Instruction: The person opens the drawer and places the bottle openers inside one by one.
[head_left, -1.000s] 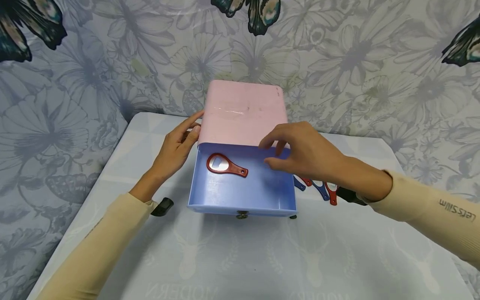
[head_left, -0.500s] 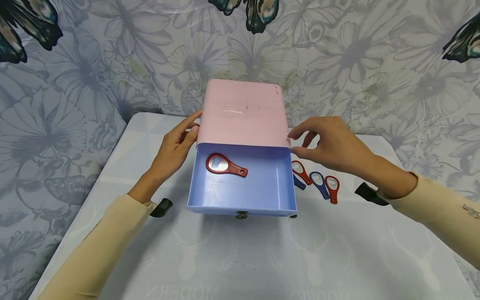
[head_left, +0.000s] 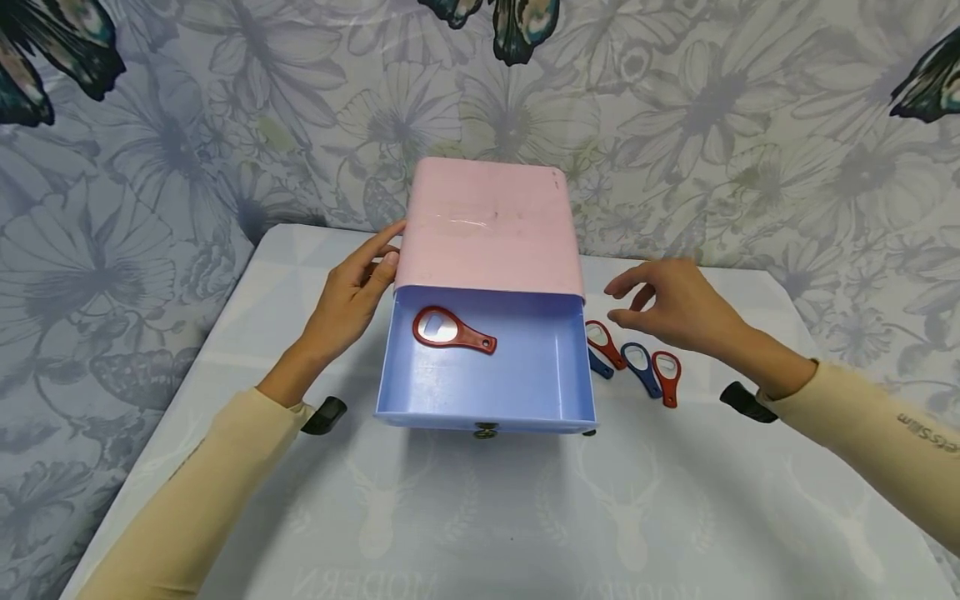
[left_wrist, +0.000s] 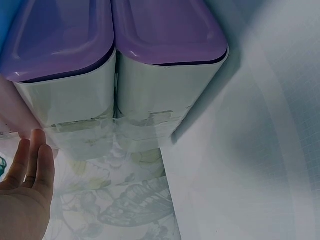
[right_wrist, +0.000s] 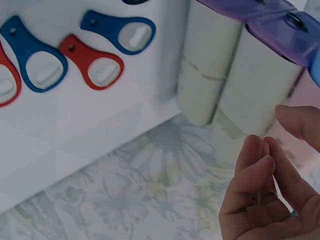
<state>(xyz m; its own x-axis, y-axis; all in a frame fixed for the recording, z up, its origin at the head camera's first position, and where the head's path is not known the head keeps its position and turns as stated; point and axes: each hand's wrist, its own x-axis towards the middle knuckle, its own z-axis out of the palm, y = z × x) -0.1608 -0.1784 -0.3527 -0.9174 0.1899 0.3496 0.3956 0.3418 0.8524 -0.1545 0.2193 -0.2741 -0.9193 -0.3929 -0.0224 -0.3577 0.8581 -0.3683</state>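
A small drawer cabinet with a pink top stands on the table, its blue drawer pulled out toward me. Inside the drawer lies a red bottle opener with a metal insert. My left hand rests against the cabinet's left side, fingers extended along it. To the right of the cabinet, my right hand hovers with loosely bent fingers and nothing between them. Below it lie a red bottle opener, a blue bottle opener and others in the same two colours.
Lower purple drawers in white casings show in the left wrist view. A pale patterned cover lies over the table. Behind the cabinet stands a floral wall with butterfly decorations. The cabinet partly hides one blue opener.
My right hand has moved right, from above the drawer to beside the cabinet, uncovering the openers there. The left hand and the red opener in the drawer have stayed put.
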